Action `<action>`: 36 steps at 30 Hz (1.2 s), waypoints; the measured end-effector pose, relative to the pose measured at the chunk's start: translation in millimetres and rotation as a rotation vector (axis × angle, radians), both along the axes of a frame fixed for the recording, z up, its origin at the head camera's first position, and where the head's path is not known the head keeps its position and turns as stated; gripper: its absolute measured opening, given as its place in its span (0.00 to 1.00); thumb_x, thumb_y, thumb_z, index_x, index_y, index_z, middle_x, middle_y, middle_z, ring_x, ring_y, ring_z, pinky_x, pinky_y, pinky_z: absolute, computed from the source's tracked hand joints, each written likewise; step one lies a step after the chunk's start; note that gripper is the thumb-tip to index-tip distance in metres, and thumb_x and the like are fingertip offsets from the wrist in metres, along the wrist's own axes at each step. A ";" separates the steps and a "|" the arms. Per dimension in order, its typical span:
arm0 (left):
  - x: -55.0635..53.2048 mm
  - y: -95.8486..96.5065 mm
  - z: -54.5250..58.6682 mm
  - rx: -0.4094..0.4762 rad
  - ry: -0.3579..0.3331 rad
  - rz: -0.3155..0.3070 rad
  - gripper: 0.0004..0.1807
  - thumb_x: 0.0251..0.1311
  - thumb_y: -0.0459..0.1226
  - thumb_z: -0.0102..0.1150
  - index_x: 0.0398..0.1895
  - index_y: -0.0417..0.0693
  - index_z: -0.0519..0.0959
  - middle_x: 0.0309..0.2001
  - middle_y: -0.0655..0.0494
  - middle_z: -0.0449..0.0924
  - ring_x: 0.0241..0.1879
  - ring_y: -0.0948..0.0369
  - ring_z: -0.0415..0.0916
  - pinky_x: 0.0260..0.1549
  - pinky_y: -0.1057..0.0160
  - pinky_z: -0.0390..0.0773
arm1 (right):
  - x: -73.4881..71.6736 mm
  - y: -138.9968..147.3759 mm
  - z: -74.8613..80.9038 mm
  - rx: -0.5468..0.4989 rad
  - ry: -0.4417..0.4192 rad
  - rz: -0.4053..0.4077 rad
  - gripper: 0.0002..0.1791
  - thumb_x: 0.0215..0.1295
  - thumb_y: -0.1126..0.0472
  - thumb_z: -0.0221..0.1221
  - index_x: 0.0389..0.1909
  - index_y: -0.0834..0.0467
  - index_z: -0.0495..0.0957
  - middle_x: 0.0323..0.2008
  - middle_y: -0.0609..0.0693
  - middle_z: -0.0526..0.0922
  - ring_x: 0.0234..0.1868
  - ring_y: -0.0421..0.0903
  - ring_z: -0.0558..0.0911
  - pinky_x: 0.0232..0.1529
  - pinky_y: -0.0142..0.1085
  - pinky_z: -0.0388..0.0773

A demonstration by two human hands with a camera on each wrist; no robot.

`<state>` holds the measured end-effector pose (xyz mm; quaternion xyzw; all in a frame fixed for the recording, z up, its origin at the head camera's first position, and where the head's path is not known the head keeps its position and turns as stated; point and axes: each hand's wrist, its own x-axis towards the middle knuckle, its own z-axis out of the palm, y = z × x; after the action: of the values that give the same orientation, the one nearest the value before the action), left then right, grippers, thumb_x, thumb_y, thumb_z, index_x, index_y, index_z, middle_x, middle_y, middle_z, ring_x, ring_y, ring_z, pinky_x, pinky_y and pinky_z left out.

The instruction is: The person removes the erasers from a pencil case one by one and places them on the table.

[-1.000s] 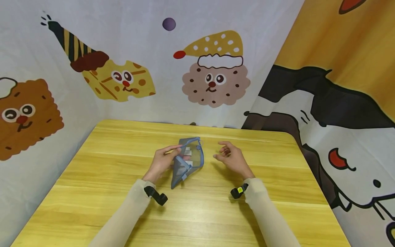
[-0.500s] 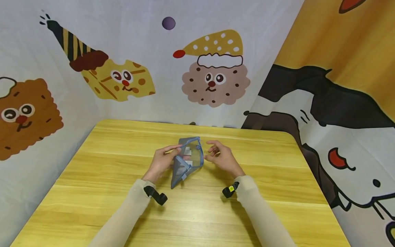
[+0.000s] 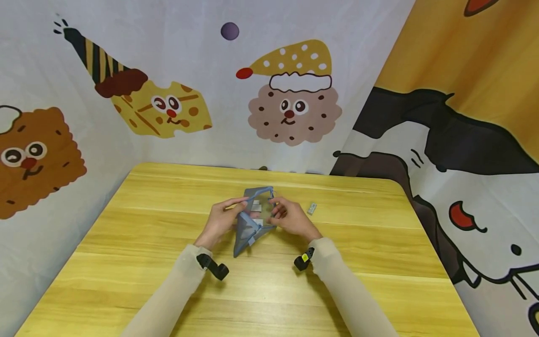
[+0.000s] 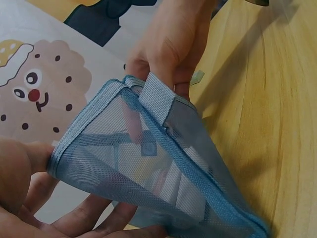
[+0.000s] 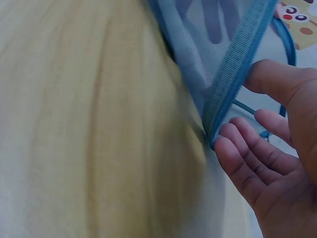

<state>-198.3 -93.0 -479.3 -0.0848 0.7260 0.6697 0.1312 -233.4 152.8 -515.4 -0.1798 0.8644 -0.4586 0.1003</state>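
Note:
A blue-grey mesh zipper pouch (image 3: 243,236) stands on the table with its mouth spread, blue zipper tape along the rim. My left hand (image 3: 220,219) grips its left side between thumb and fingers. Through the mesh, pale and coloured items (image 4: 185,191) show inside; their kind is unclear. My right hand (image 3: 294,219) is at the mouth's right side, fingers loosely bent and thumb apart from them. In the right wrist view the fingertips (image 5: 225,136) lie against or just beside the zipper edge, with nothing seen between them. A finger shows through the mesh in the left wrist view.
A small flat grey-green piece (image 3: 311,208) lies on the wooden table (image 3: 261,299), right of the right hand. Behind the table hangs a cloth (image 3: 189,154) printed with cartoon food. Each wrist wears a small black camera (image 3: 212,267).
My right hand has moved left from beside the pouch to its mouth. The small grey-green piece now shows where that hand was. The left hand and pouch stay put.

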 end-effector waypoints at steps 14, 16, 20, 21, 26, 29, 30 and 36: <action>0.0 0.6 2.1 0.008 0.003 0.037 0.16 0.72 0.43 0.61 0.60 0.56 0.85 0.58 0.44 0.83 0.41 0.62 0.84 0.43 0.56 0.87 | 2.1 -5.0 -5.8 0.034 0.010 0.070 0.24 0.61 0.62 0.73 0.58 0.58 0.81 0.41 0.54 0.84 0.38 0.42 0.82 0.43 0.33 0.83; -0.2 0.8 1.5 0.007 0.001 0.039 0.16 0.72 0.42 0.61 0.59 0.55 0.85 0.58 0.44 0.83 0.41 0.61 0.83 0.42 0.57 0.87 | 2.4 -6.5 -6.0 0.053 0.021 0.081 0.22 0.61 0.62 0.72 0.56 0.58 0.82 0.41 0.54 0.84 0.38 0.42 0.82 0.43 0.32 0.83; -0.6 0.4 -0.7 -0.012 0.000 0.019 0.16 0.72 0.41 0.59 0.59 0.55 0.84 0.57 0.45 0.84 0.46 0.58 0.83 0.44 0.56 0.87 | 2.4 -9.3 -7.1 0.091 0.058 0.094 0.18 0.63 0.62 0.72 0.53 0.57 0.83 0.40 0.53 0.84 0.39 0.43 0.82 0.43 0.32 0.82; -0.5 0.2 -1.2 -0.015 -0.001 0.011 0.16 0.72 0.41 0.59 0.60 0.55 0.84 0.57 0.45 0.84 0.48 0.57 0.83 0.46 0.56 0.87 | 2.2 -9.7 -7.1 0.098 0.065 0.097 0.17 0.62 0.62 0.72 0.52 0.57 0.84 0.40 0.53 0.84 0.39 0.44 0.82 0.43 0.32 0.81; 0.5 -2.3 -1.9 0.007 0.002 -0.038 0.18 0.72 0.36 0.57 0.63 0.52 0.82 0.58 0.41 0.84 0.56 0.51 0.82 0.55 0.50 0.85 | 1.6 -10.8 -7.6 0.133 0.100 0.101 0.15 0.62 0.60 0.73 0.49 0.56 0.85 0.39 0.52 0.84 0.38 0.44 0.81 0.42 0.33 0.81; 1.1 -5.0 -2.9 0.038 0.003 -0.068 0.20 0.72 0.34 0.56 0.65 0.50 0.80 0.59 0.38 0.82 0.59 0.47 0.81 0.57 0.48 0.83 | 2.1 -12.1 -6.7 0.154 0.114 0.094 0.15 0.61 0.59 0.73 0.49 0.54 0.86 0.39 0.51 0.84 0.37 0.43 0.81 0.41 0.33 0.81; 1.1 -5.9 -3.3 0.045 0.005 -0.077 0.20 0.72 0.34 0.56 0.65 0.49 0.79 0.59 0.37 0.81 0.59 0.47 0.80 0.58 0.48 0.83 | 2.2 -12.5 -6.7 0.159 0.121 0.093 0.15 0.61 0.59 0.73 0.48 0.54 0.87 0.38 0.51 0.84 0.37 0.43 0.81 0.40 0.33 0.81; 0.3 -11.8 -7.4 0.049 0.025 -0.112 0.22 0.70 0.33 0.56 0.66 0.47 0.78 0.60 0.36 0.80 0.59 0.45 0.80 0.55 0.50 0.84 | 1.8 -14.9 -6.0 0.179 0.139 0.095 0.13 0.62 0.59 0.72 0.48 0.52 0.88 0.38 0.50 0.84 0.35 0.39 0.80 0.39 0.32 0.81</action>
<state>-198.1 -104.8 -486.7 -0.0323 0.7146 0.6798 0.1615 -231.5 137.9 -521.4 -0.2422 0.8973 -0.3610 0.0771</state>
